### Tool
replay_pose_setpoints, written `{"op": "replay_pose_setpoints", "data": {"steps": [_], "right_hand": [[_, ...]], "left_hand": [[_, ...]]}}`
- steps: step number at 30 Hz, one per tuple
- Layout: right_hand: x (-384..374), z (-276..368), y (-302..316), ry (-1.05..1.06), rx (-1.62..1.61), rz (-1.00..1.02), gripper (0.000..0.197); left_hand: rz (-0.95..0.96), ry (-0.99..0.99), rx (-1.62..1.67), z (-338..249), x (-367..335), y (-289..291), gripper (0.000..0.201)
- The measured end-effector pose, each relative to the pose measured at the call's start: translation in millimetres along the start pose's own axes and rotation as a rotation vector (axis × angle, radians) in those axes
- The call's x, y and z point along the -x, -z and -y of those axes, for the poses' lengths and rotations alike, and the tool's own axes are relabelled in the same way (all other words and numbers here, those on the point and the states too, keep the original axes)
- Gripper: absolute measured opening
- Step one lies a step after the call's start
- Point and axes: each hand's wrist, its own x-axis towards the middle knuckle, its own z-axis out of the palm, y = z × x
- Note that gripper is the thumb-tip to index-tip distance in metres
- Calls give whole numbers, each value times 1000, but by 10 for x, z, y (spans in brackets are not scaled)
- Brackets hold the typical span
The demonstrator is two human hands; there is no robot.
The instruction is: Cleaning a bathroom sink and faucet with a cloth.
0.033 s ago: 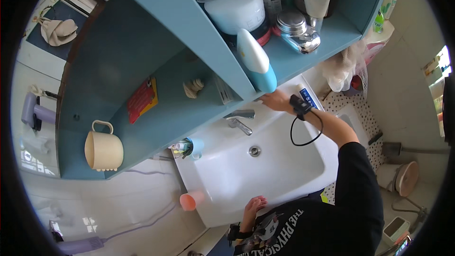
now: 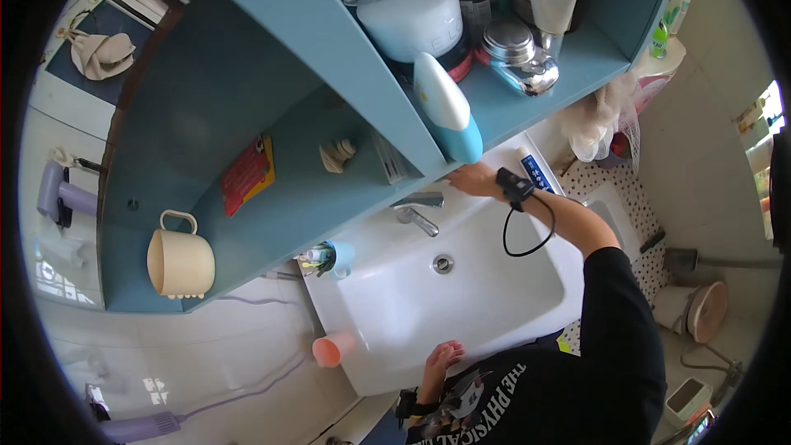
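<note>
My right hand (image 2: 475, 180) reaches to the back rim of the white sink (image 2: 387, 321), right of the chrome faucet (image 2: 418, 213). Its fingertips are partly hidden at the shelf's edge, so what they hold, if anything, does not show. Just above it, a white-and-blue bottle (image 2: 449, 111) stands on the blue shelf (image 2: 527, 119). A blue-and-white tube (image 2: 535, 171) lies on the rim beside my right wrist. By the sink's front edge, my left hand (image 2: 446, 353) is open with fingers loosely bent and nothing visible in it.
On the rim's left stand a blue cup (image 2: 339, 259) with toothbrushes and a pink cup (image 2: 333, 349). A cream mug (image 2: 181, 260), a red-and-yellow packet (image 2: 249, 175) and a white jug-like container (image 2: 412, 16) occupy the shelves. The cabinet overhangs the sink's back.
My right wrist and forearm have shifted very slightly left and toward me. My left hand stays in place.
</note>
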Motion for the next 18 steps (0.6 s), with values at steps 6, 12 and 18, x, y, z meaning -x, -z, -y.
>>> {"op": "replay_pose_setpoints", "data": {"steps": [6, 12, 18], "right_hand": [[-594, 289, -309, -76, -457, 265, 53], [-825, 230, -725, 51, -307, 195, 54], [-84, 38, 123, -159, -203, -78, 55]], "left_hand": [[13, 2, -38, -178, -198, -125, 28], [-93, -690, -636, -1006, -663, -500, 32], [-322, -1142, -1095, -1499, -933, -778, 47]]}}
